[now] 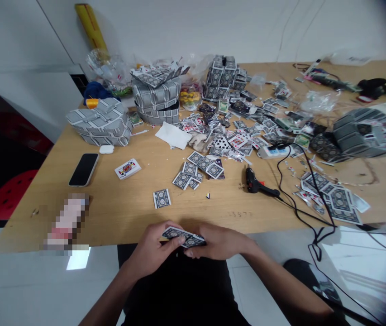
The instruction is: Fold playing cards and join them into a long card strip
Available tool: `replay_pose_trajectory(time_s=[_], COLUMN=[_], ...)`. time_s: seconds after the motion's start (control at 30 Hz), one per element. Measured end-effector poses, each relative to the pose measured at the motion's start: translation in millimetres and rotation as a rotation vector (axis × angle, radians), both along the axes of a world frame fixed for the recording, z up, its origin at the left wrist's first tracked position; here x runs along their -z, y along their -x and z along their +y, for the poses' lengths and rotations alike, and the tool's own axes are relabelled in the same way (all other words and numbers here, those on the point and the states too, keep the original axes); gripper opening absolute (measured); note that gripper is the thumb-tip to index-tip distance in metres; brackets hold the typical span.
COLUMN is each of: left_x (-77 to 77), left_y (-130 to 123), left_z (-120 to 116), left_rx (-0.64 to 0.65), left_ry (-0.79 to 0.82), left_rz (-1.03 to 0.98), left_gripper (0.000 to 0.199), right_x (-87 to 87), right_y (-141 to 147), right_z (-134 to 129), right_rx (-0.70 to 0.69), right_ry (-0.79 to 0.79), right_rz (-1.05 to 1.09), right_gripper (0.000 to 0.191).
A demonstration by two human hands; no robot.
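My left hand (pixel 154 251) and my right hand (pixel 218 242) meet at the near edge of the table (pixel 111 231), both pinching one patterned card piece (pixel 183 236). My left thumb presses flat on its upper face, the fingers tucked behind; my right thumb sits at its near edge, the other fingers curled around its right end. The piece lies between my hands, over my lap, tilted down toward the right. It is a slim strip, dark blue-grey, printed with white scrollwork and round motifs, with pale edges and a line crossing near the middle that makes it look like two panels. A yellowish sliver shows beneath its left end; its underside is hidden from me.

Just beyond my left hand lies a square card piece (pixel 162 198) in the same print. Farther ahead of both hands is a loose cluster of card pieces (pixel 193 171), and ahead to the right of my right hand, a black glue gun (pixel 254 183).
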State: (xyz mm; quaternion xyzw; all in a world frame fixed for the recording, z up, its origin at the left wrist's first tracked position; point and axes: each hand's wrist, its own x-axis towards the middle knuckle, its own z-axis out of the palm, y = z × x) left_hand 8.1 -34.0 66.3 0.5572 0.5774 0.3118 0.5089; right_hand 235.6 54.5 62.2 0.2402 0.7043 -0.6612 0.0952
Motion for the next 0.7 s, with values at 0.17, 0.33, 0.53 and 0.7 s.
replay_pose_trajectory(time_s=[0.17, 0.33, 0.53, 0.7], left_x=[-15.3, -19.8, -17.9, -12.5], left_y=[0.4, -0.6, -4.0, -0.9], left_z=[-0.5, -3.8, -5.5, -6.3], left_rx=[0.140, 0.204, 0.229, 0.230], left_ry=[-0.013, 0.005, -0.041, -0.029], left_rz=[0.002, 0.036, 0.024, 0.022], left_gripper=[0.010, 0.005, 0.006, 0.013], right_x=[2.9, -3.4, -2.1, -3.5], right_y=[-1.6, -1.0, -0.4, -1.7], right_z=[-12.3, -20.3, -25.0, -29.6], right_rx=[0.007, 0.021, 0.016, 0.068], right_ry=[-0.230, -0.463, -0.533, -0.520], right_rz=[-0.096, -0.044, -0.126, -0.106], right_gripper=[0.024, 0.015, 0.021, 0.014])
